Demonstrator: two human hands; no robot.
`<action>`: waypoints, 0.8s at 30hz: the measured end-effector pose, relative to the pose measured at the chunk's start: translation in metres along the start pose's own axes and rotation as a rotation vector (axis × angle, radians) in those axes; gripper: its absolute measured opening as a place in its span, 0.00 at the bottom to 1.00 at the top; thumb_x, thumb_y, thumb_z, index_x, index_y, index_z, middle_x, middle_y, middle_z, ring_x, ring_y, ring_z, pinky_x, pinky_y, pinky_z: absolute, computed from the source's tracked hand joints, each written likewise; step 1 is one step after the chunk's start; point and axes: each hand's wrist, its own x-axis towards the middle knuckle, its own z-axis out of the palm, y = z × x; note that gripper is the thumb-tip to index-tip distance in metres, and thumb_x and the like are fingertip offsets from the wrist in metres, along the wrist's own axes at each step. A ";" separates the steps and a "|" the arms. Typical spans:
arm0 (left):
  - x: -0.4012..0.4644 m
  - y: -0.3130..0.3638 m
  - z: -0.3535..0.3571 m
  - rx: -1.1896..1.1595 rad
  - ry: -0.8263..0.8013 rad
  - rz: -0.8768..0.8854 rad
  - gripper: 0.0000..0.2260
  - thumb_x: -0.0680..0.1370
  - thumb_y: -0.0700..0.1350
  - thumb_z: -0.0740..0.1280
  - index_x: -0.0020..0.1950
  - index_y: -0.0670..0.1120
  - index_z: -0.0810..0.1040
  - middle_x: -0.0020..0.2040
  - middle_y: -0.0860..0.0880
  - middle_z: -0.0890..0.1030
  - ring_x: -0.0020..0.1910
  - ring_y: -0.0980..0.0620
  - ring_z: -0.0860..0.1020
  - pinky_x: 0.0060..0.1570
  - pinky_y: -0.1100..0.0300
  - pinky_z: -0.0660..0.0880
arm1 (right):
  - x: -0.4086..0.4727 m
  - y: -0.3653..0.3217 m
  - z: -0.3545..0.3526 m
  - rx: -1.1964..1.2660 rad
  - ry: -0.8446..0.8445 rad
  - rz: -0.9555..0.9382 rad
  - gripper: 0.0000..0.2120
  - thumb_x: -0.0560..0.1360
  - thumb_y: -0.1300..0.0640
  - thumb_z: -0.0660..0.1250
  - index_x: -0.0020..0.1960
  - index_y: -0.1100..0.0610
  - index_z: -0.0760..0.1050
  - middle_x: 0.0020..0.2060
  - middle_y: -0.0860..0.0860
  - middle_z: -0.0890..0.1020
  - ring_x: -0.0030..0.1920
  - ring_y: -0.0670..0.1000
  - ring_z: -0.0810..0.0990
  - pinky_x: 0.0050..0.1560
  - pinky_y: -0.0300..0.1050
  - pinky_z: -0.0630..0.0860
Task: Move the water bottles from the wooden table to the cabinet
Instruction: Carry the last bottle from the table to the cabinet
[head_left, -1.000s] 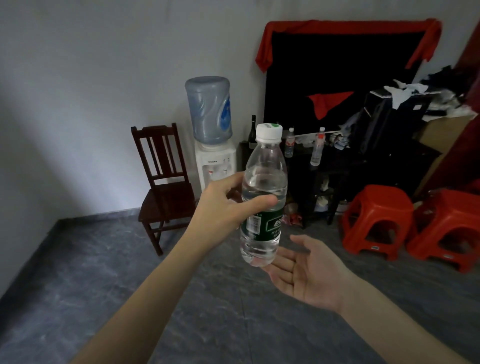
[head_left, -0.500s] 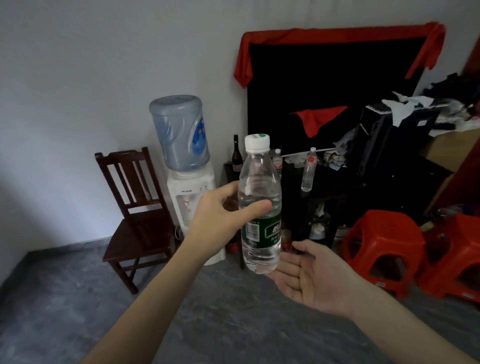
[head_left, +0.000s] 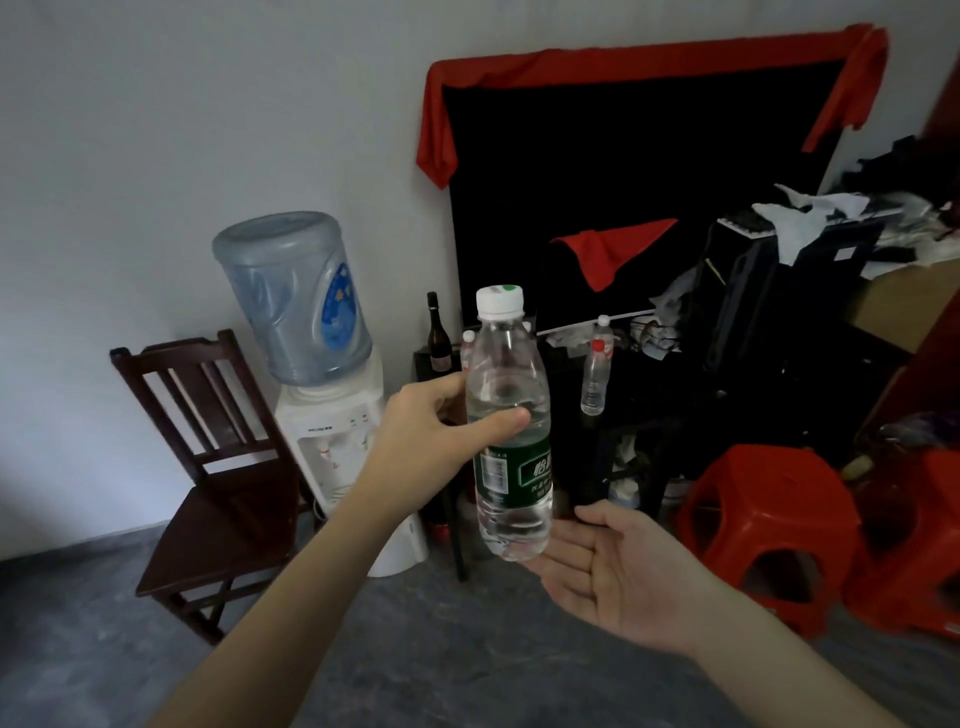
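My left hand (head_left: 423, 441) grips a clear water bottle (head_left: 511, 431) with a white cap and green label, holding it upright in mid-air. My right hand (head_left: 608, 566) is open, palm up, just below and to the right of the bottle's base, fingertips near it. Behind the held bottle stands a dark cabinet (head_left: 649, 374). On its top are a small clear bottle with a red cap (head_left: 595, 376), another one (head_left: 469, 353) partly hidden by the held bottle, and a dark wine bottle (head_left: 438, 335).
A water dispenser (head_left: 332, 426) with a blue jug stands left of the cabinet, and a dark wooden chair (head_left: 208, 467) stands further left. Two red plastic stools (head_left: 769, 519) sit on the grey floor at right. Piled clutter and a black board draped in red cloth fill the back right.
The view has moved closer to the cabinet and dispenser. Both hands and the held bottle keep the same pose relative to each other.
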 end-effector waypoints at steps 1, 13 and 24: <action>0.013 -0.004 0.001 0.011 -0.012 0.004 0.12 0.72 0.50 0.77 0.54 0.52 0.86 0.48 0.55 0.89 0.50 0.56 0.87 0.52 0.59 0.80 | 0.008 -0.010 -0.005 0.001 0.001 0.000 0.23 0.75 0.53 0.60 0.65 0.64 0.77 0.61 0.59 0.82 0.62 0.56 0.81 0.48 0.46 0.80; 0.209 -0.064 0.008 0.064 -0.021 0.071 0.12 0.72 0.50 0.78 0.55 0.53 0.86 0.48 0.57 0.88 0.49 0.60 0.85 0.50 0.67 0.79 | 0.133 -0.168 -0.029 -0.042 0.110 0.005 0.21 0.80 0.53 0.56 0.65 0.63 0.77 0.59 0.59 0.83 0.53 0.55 0.86 0.49 0.46 0.78; 0.330 -0.112 0.018 0.065 -0.033 0.007 0.12 0.72 0.50 0.78 0.55 0.52 0.86 0.49 0.57 0.88 0.51 0.58 0.86 0.56 0.56 0.81 | 0.218 -0.263 -0.064 0.000 0.139 0.038 0.22 0.80 0.52 0.57 0.65 0.64 0.77 0.60 0.60 0.82 0.62 0.57 0.81 0.51 0.48 0.76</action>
